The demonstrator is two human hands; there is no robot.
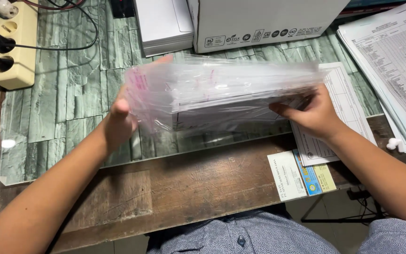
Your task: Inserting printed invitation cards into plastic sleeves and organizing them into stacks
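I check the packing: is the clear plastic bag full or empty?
Not empty: the clear plastic bag holds a flat stack of papers, visible through it. Both hands grip its ends.

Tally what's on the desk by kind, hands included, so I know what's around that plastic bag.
Hands: 2, left hand and right hand
Clear plastic bag, held at both ends: 1
White boxes: 2
Power strip: 1
Printed forms: 2 at least
Small cards at the desk edge: 2
Total: 10
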